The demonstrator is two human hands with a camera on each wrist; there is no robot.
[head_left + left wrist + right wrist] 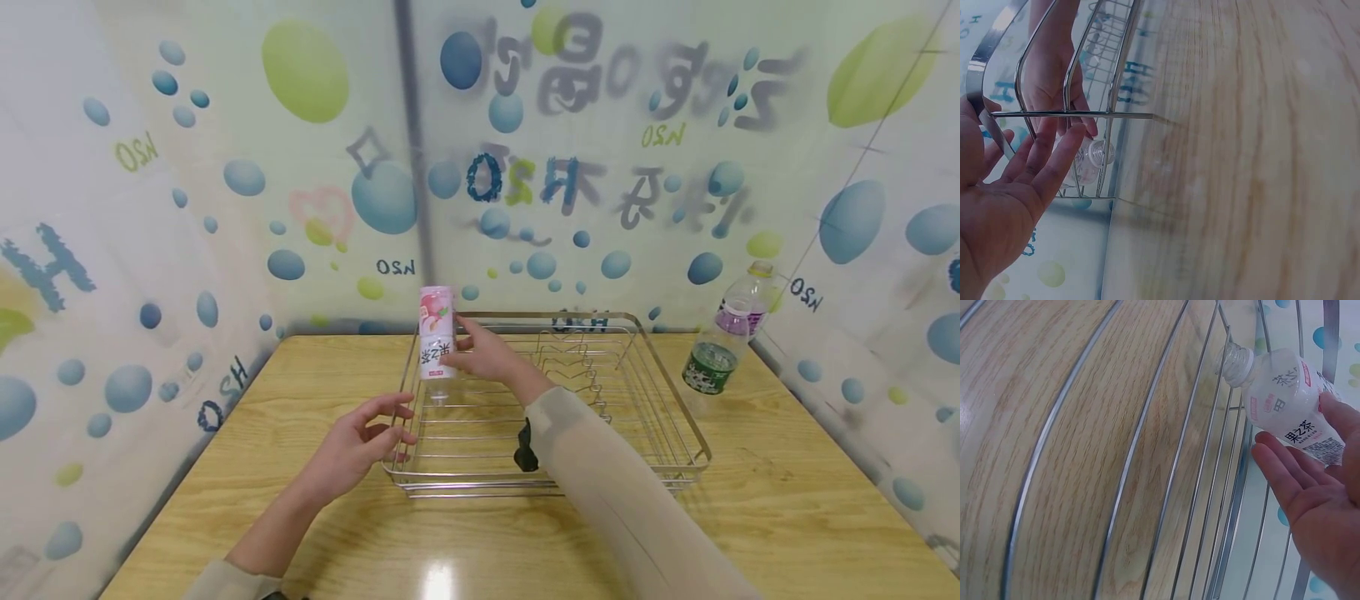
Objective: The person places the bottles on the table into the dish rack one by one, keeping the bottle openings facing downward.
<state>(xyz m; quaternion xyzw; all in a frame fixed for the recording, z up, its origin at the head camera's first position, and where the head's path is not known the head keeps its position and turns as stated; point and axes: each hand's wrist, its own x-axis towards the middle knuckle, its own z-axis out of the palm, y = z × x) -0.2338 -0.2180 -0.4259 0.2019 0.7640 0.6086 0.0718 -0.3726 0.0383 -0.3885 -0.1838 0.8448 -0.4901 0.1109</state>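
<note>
An empty clear plastic bottle [437, 333] with a pink and white label stands upside down, neck lowest, in the far left part of a metal wire rack [517, 475]. My right hand [491, 354] holds it from the right, thumb on the label and fingers at its far side. In the right wrist view the bottle [1285, 400] leans at a slant, its uncapped neck among the wires. At the rack's left side my left hand [352, 446] has its fingers loosely bent, fingertips overlapping the wires. The left wrist view shows that hand [1013, 200] beside the rack's rim.
Two more plastic bottles stand right of the rack: one with a green label [711, 367], one behind it with a purple label [738, 317]. The wood-grain table [795, 500] runs back to a curtain [315, 183] printed with bubbles.
</note>
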